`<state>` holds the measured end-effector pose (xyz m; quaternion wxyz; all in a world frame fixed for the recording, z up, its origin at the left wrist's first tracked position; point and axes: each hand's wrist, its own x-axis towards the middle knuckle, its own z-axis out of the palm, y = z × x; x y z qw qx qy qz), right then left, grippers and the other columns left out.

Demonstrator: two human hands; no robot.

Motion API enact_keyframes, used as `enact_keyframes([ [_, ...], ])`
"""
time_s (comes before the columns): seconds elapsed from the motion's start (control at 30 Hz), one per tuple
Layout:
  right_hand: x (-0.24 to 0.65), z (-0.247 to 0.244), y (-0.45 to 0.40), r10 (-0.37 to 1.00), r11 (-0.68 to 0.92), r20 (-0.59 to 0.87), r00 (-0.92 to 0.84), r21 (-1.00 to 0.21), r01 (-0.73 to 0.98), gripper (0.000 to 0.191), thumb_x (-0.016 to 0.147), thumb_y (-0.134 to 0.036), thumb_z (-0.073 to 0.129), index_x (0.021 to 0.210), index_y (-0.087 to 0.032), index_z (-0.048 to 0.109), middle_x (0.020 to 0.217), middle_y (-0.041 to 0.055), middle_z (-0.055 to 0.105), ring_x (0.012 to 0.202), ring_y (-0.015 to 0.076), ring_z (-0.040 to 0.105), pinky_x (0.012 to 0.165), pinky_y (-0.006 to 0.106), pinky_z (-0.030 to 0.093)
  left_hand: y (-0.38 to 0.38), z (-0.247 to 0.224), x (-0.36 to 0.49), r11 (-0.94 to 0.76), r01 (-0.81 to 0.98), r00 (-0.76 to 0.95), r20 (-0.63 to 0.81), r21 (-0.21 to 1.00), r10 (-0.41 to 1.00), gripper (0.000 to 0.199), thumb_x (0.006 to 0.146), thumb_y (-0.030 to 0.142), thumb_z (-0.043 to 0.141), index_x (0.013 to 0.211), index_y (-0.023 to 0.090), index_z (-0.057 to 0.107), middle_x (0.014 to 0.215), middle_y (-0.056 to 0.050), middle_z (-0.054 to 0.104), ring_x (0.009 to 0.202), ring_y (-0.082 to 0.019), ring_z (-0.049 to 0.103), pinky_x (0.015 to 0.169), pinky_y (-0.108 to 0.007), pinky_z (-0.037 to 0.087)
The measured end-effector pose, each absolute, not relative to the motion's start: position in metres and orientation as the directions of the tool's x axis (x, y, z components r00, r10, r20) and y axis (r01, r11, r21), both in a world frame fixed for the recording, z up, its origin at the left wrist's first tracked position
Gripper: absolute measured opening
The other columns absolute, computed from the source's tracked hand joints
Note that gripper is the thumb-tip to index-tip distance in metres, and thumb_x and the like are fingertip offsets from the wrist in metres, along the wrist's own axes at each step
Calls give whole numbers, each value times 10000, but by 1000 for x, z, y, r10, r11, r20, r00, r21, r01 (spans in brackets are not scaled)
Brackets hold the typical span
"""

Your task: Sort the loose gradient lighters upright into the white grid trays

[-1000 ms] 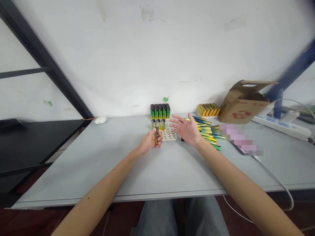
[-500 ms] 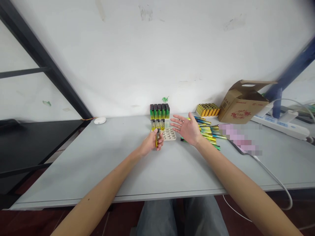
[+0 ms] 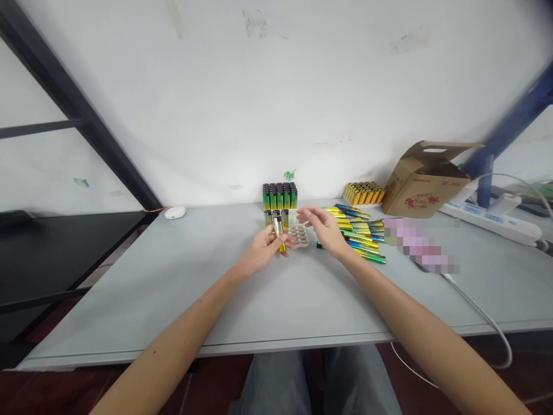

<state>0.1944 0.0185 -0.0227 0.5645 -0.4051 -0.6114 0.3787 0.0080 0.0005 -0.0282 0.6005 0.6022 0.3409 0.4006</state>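
My left hand (image 3: 261, 249) is closed around a yellow lighter (image 3: 280, 233) with a dark top, held upright in front of a pale tray (image 3: 302, 242) with round hollows. Several similar lighters (image 3: 268, 217) stand in the tray's back row. To the right, my right hand (image 3: 324, 229) is apart from the lighter, its fingers loosely bent and nothing seen in them. Beside and partly behind that hand lie shiny yellow, green and blue wrapper sleeves (image 3: 365, 253).
Green lighters (image 3: 280, 197) stand in a block by the wall. Yellow cylinders (image 3: 365, 194) fill another tray beside an open cardboard box (image 3: 425, 184). A power strip (image 3: 496, 222), a phone with its screen blurred (image 3: 421, 245) and its cable lie right. A white earbud case (image 3: 175, 212) sits left.
My right hand has turned from palm up to palm inward and come closer to the left. The lighter in my left hand has been tilted, showing more of its side.
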Motion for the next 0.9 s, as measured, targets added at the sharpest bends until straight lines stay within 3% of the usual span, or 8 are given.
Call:
enact_keyframes([
  [0.2,183,-24,7,835,549,516,-192,-808,214,243,842,-377,566,1028,-258,667,999,41,688,912,207,622,802,358,478,0,-27,6,-58,-34,476,67,998,877,348,786,390,668,1017,135,612,954,-108,692,874,-205,668,785,-363,541],
  [0.47,179,-27,3,853,520,494,-168,-832,194,245,797,-364,624,1013,-254,662,891,43,708,863,220,653,824,387,484,0,-32,3,-118,-8,500,106,993,860,352,791,396,662,1037,145,665,955,-112,700,887,-219,666,736,-320,527],
  [0.63,176,-26,3,857,512,491,-154,-844,162,226,762,-333,662,965,-232,652,827,37,683,804,201,641,784,363,492,0,-31,3,-94,10,501,76,996,862,324,788,389,668,1009,153,677,990,-101,698,930,-225,665,800,-351,529],
  [0.77,181,-24,11,874,486,483,-52,-869,91,247,745,-360,681,945,-224,629,805,29,666,777,186,633,734,335,492,1,-28,1,-26,1,489,23,1000,872,378,778,373,688,1094,169,652,1094,-100,685,1036,-231,638,897,-382,511],
  [0.9,194,-25,24,865,479,480,148,-877,41,289,736,-391,682,957,-224,601,801,25,666,758,179,625,739,336,484,2,-27,-1,66,21,447,-68,998,892,427,751,365,721,1109,148,635,1067,-126,701,1021,-230,650,913,-388,509],
])
